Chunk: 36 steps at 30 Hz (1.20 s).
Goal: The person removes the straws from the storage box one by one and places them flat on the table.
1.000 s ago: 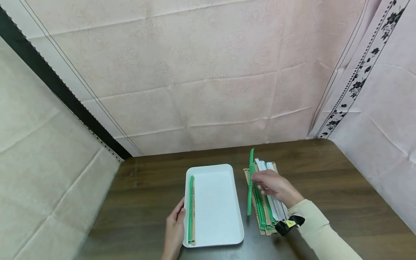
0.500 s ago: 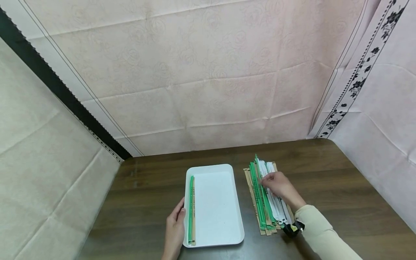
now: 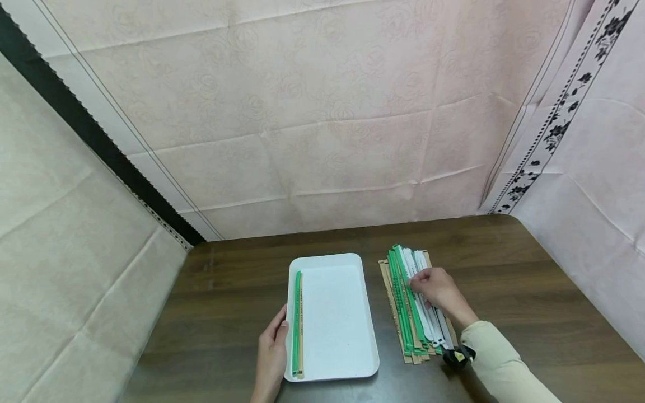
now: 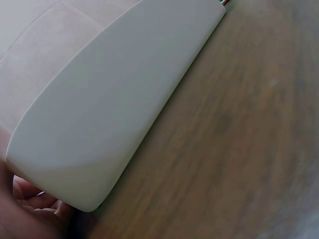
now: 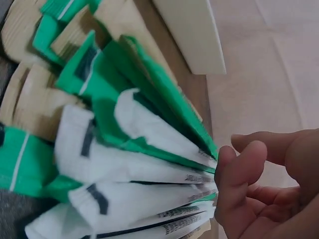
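Observation:
In the head view my left hand grips the left side of a white tray. The left wrist view shows fingers curled at the underside of the tray. Inside, along the left wall, lie one green and one brown slim wrapped packet. My right hand is over a fanned pile of similar packets, green, white and brown. Its bent fingers touch or nearly touch the white packets in the right wrist view; nothing plainly shows between thumb and fingers. The packets' contents are hidden.
Both the tray and the pile rest on a dark wood table, with a narrow gap between them. Pale cloth hangs behind the table and along both sides. A black band runs down the left cloth.
The green packet held upright at the pile's left edge has been laid on the pile and let go. My right hand has shifted right over the white packets; my left hand stays.

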Available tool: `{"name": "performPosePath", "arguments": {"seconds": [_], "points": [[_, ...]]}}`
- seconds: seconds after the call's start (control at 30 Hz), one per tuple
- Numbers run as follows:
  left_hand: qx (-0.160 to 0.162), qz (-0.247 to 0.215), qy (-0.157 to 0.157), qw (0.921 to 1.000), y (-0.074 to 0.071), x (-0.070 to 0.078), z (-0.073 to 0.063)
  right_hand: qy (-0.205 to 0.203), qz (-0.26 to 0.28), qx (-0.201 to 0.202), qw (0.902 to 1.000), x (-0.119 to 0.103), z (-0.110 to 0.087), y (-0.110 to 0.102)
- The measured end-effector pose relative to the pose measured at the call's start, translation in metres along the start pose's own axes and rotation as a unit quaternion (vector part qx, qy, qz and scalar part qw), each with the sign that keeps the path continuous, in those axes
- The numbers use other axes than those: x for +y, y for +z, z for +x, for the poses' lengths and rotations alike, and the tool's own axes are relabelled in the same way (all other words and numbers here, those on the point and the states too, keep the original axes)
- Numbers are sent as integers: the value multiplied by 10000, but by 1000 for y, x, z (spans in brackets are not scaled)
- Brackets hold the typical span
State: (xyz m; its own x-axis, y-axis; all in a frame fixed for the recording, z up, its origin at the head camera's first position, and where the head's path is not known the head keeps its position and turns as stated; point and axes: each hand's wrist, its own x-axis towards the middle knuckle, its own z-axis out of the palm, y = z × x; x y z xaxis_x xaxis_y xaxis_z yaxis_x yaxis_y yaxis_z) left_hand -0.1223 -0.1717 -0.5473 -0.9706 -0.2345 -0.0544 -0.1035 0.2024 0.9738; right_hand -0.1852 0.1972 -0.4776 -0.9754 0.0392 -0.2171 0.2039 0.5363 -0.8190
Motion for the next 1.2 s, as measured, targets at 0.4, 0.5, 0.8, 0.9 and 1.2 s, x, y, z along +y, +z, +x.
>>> {"name": "performPosePath", "arguments": {"seconds": [0.4,0.5,0.8,0.9,1.2], "points": [[20,-17,22,10000,1,0,2,-166,1874,-600,9803,-35,-12,24],[21,14,-5,10000,2,0,1,-197,2269,-809,9704,-45,-16,41],[-11,-74,136,9999,0,2,0,-132,2429,-1728,9544,-74,-20,110],[-64,-103,163,9998,-1,1,1,11,2353,-2049,9501,-79,-18,131],[-132,-155,316,9993,-2,-1,-1,229,2356,-2376,9421,-93,-19,179]]}}
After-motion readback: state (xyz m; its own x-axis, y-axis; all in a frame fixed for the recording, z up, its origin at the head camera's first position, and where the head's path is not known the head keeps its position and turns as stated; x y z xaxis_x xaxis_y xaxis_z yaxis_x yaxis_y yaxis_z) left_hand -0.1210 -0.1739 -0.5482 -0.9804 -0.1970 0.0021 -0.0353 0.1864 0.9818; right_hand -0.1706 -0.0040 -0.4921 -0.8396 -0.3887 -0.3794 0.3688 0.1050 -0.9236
